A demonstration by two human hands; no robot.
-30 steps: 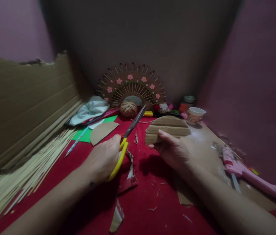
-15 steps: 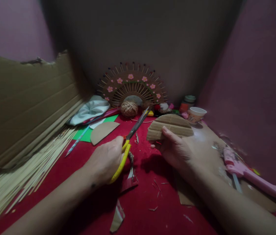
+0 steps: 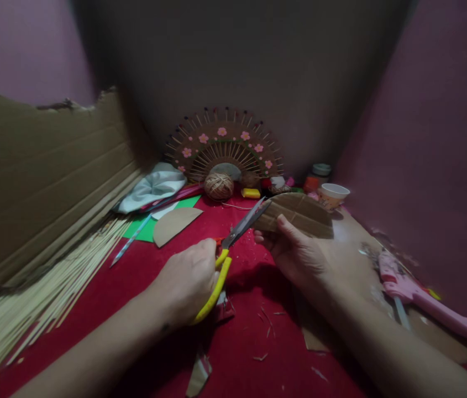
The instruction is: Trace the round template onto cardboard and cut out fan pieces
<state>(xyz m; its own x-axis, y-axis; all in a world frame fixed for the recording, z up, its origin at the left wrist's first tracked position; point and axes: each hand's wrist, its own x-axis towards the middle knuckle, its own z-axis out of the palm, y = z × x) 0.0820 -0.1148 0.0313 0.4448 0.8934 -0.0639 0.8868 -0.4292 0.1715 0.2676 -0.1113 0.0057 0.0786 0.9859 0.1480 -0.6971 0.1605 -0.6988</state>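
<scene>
My left hand (image 3: pixel 192 279) is closed round the yellow handles of a pair of scissors (image 3: pixel 239 229). Their blades point up and to the right, and the tips lie at the left edge of a half-round piece of cardboard (image 3: pixel 299 215); whether they touch it I cannot tell. My right hand (image 3: pixel 295 251) pinches that piece by its lower edge, thumb on top and fingers underneath. A second cardboard half-round (image 3: pixel 177 225) lies on the red cloth (image 3: pixel 253 342), partly over a green sheet (image 3: pixel 137 228).
Thin sticks (image 3: pixel 46 287) and a standing cardboard sheet (image 3: pixel 42 182) are on the left. A decorated fan (image 3: pixel 221 132) stands behind a twine ball (image 3: pixel 219 187). At right are a paper cup (image 3: pixel 333 194) and a pink glue gun (image 3: pixel 419 298). Scraps lie in front.
My left hand has brought the scissors right, to the cardboard's left edge, and their blades look closer together. The cardboard in my right hand has turned and shifted slightly right.
</scene>
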